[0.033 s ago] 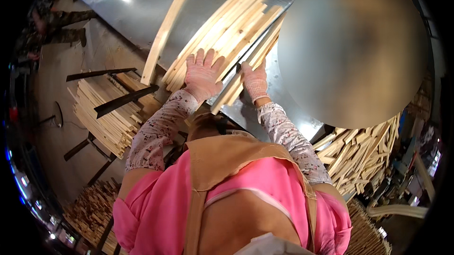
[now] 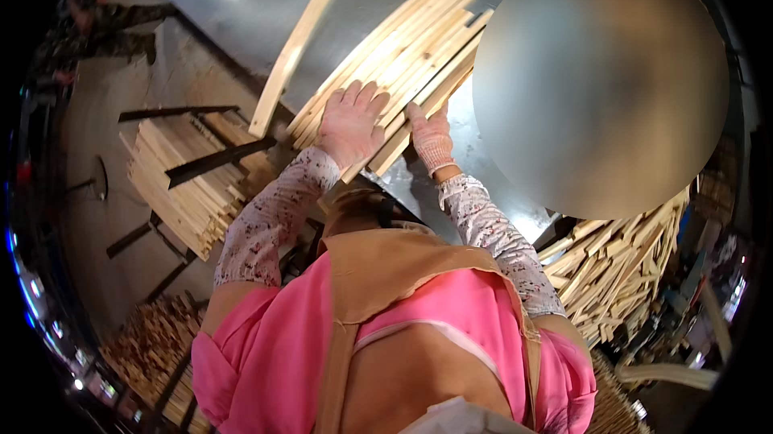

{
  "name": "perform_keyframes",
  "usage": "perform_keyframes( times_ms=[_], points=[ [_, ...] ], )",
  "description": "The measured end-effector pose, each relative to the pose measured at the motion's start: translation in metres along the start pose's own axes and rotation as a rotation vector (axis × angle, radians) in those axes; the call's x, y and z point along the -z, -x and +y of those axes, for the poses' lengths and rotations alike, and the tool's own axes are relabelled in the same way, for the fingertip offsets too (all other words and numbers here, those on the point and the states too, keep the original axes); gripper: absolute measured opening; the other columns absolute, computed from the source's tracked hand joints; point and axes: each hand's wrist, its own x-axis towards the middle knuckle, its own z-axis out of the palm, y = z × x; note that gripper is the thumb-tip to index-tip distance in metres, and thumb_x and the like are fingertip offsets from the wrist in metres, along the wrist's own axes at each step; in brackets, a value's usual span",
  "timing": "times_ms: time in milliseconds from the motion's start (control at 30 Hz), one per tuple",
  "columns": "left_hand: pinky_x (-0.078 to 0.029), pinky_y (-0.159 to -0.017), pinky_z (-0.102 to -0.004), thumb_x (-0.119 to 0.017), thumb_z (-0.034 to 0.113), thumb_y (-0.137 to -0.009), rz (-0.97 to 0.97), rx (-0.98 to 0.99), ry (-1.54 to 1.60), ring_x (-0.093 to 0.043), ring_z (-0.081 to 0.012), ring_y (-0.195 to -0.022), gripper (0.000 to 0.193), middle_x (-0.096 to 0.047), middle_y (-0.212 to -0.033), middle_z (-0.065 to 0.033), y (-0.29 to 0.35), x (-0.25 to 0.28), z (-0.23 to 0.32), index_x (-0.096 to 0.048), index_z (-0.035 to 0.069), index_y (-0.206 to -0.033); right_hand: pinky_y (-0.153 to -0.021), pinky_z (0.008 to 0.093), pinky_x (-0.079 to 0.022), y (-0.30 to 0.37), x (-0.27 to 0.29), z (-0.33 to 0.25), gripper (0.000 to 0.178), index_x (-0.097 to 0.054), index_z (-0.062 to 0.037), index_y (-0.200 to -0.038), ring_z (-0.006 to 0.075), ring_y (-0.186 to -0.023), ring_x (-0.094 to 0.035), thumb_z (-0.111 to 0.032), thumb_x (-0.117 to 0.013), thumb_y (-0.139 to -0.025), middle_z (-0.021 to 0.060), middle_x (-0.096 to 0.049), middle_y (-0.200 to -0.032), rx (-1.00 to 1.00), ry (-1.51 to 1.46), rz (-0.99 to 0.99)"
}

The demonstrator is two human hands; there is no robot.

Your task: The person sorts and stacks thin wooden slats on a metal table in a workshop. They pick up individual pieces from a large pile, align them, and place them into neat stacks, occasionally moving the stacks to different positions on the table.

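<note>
The grey metal table [image 2: 250, 27] spreads past the wooden strips [image 2: 403, 51] bundled before me, near ends by its edge. My left hand [image 2: 350, 124] lies flat, fingers slightly apart, probably steadying them; my right hand [image 2: 432, 140] seems clamped on the outermost strips [image 2: 393, 150], fingertips hidden. Open metal separates the lone strip [image 2: 299, 47] leftward.

A hand could pass over the table [image 2: 346, 27] between the lone slat [image 2: 298, 51] and the bundle [image 2: 403, 55], a gap narrowing nearer the person; left hand [image 2: 352, 124] and right hand [image 2: 432, 138] obstruct the bundle's near end.
</note>
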Motion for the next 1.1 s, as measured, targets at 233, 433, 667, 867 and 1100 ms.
perform_keyframes(
  times_ms=[233, 433, 667, 867, 1100],
  points=[
    [-0.054, -0.104, -0.0441, -0.067, 0.036, -0.096, -0.005, -0.07, 0.531, -0.065, -0.0356, -0.125, 0.067, -0.065, -0.137, -0.0203, 0.036, 0.003, 0.019, -0.048, 0.006, -0.153, -0.097, 0.0431, -0.056, 0.048, -0.008, -0.051, 0.069, -0.045, 0.001, -0.155, 0.0338, -0.109, -0.071, -0.034, -0.067, -0.1, 0.0259, -0.072, -0.125, 0.115, -0.38, -0.103],
    [-0.057, -0.078, -0.0379, -0.063, 0.047, -0.104, 0.144, 0.357, 0.885, -0.069, -0.0221, -0.086, 0.044, -0.073, -0.095, -0.0094, 0.013, 0.022, -0.115, -0.071, 0.013, -0.13, -0.077, 0.0247, -0.05, 0.037, 0.024, -0.044, 0.067, -0.043, 0.0043, -0.161, 0.0091, -0.083, -0.058, -0.037, -0.06, -0.111, 0.0019, -0.066, -0.095, 0.19, -0.458, -0.323],
    [-0.051, -0.106, -0.0423, -0.044, 0.045, -0.111, 0.02, 0.538, 1.128, -0.067, -0.0303, -0.124, 0.056, -0.071, -0.137, -0.0204, -0.004, -0.057, -0.296, -0.062, 0.006, -0.148, -0.085, 0.0297, -0.052, 0.033, 0.14, 0.138, 0.063, -0.048, 0.0006, -0.158, 0.0171, -0.091, -0.062, -0.033, -0.064, -0.107, 0.0075, -0.07, -0.104, 0.272, 0.052, -0.017],
    [-0.044, -0.115, -0.0467, -0.05, 0.053, -0.107, 0.233, 0.645, 0.198, -0.06, -0.0397, -0.135, 0.073, -0.062, -0.15, -0.0242, 0.003, -0.034, -0.248, -0.042, 0.009, -0.165, -0.102, 0.0442, -0.053, 0.103, 0.311, 0.156, 0.069, -0.054, -0.0025, -0.152, 0.041, -0.116, -0.068, -0.036, -0.074, -0.095, 0.0259, -0.07, -0.127, -0.05, 0.084, 0.77],
    [-0.044, -0.117, -0.0447, -0.064, 0.036, -0.103, 0.458, 0.091, 0.332, -0.058, -0.0418, -0.138, 0.063, -0.058, -0.152, -0.0252, -0.087, 0.042, 0.008, -0.054, 0.002, -0.155, -0.108, 0.0493, -0.052, 0.046, 0.433, 0.193, 0.107, -0.045, 0.0045, -0.151, 0.0476, -0.125, -0.063, -0.059, -0.087, -0.075, 0.033, -0.066, -0.129, -0.441, 0.452, 0.882]
  ],
)
